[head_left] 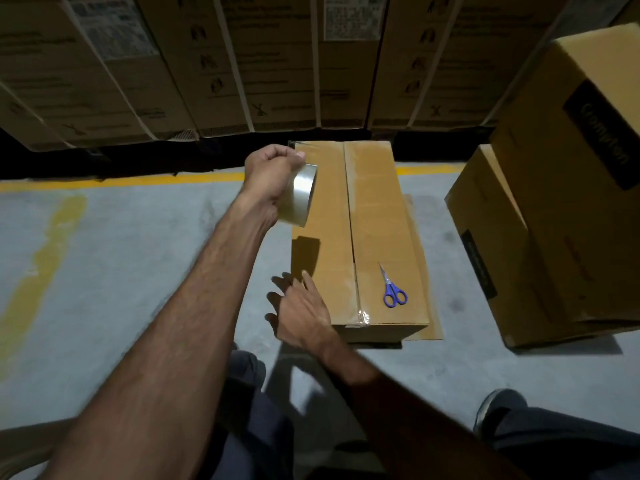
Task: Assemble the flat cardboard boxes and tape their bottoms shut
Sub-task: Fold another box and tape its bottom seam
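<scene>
A brown cardboard box (pixel 381 216) stands on the grey floor with its flaps closed upward; clear tape runs along the centre seam and over the near edge. My left hand (pixel 268 174) grips a roll of clear tape (pixel 300 195), held upright above the box's far left edge. My right hand (pixel 300 313), its fingers straight, rests against the box's near left corner. Blue-handled scissors (pixel 393 289) lie on the box's right flap near the front.
Two assembled cardboard boxes (pixel 554 202) are stacked at the right. A wall of strapped cartons (pixel 242 64) fills the back, behind a yellow floor line (pixel 104 183). My legs and a shoe (pixel 495 410) are at the bottom.
</scene>
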`<state>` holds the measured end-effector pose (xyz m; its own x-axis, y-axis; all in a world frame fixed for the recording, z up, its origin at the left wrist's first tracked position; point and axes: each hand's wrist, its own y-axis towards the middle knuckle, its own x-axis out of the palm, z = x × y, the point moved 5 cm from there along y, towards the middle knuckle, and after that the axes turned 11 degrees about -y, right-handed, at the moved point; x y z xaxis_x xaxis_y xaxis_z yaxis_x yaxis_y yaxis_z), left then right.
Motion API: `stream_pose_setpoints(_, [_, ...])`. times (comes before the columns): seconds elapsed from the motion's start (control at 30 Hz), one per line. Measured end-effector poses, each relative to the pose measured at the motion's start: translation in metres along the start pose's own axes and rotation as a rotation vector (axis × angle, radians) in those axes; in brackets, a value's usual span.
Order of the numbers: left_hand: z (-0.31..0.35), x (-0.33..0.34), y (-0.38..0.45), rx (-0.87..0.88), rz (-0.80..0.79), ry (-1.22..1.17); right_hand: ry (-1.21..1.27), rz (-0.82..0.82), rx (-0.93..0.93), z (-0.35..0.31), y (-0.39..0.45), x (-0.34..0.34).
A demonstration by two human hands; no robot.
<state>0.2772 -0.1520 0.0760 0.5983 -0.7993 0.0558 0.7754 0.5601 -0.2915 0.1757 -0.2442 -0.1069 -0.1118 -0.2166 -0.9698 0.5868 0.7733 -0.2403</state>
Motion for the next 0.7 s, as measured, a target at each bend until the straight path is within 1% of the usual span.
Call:
stream_pose_setpoints(0.07, [-0.001,-0.012,0.004,-0.001,0.012,-0.001,-0.169,-0.110,-0.108,0.006,0.017,0.013])
stream_pose_setpoints(0.13, [-0.003,-0.021,0.008,-0.003,0.012,0.001,-0.159,-0.130,-0.150,0.016,0.015,0.027])
stream_pose_setpoints(0.2, [-0.003,-0.023,0.011,0.001,0.012,-0.006,-0.127,-0.074,-0.179,0.023,0.002,0.039])
stream_pose_setpoints(0.37, [-0.005,-0.008,0.014,0.003,-0.006,0.007,-0.200,0.028,-0.291,0.035,-0.057,0.079])
stream_pose_setpoints(0.5, [-0.015,0.013,0.008,0.017,-0.048,0.063,-0.207,0.053,-0.411,0.061,-0.116,0.114])
stream_pose_setpoints(0.6, [-0.027,0.030,0.001,0.017,-0.101,0.097,-0.210,0.061,-0.533,0.081,-0.152,0.123])
stream_pose_setpoints(0.7, [-0.040,0.045,-0.005,-0.020,-0.134,0.119,-0.238,0.057,-0.627,0.100,-0.184,0.128])
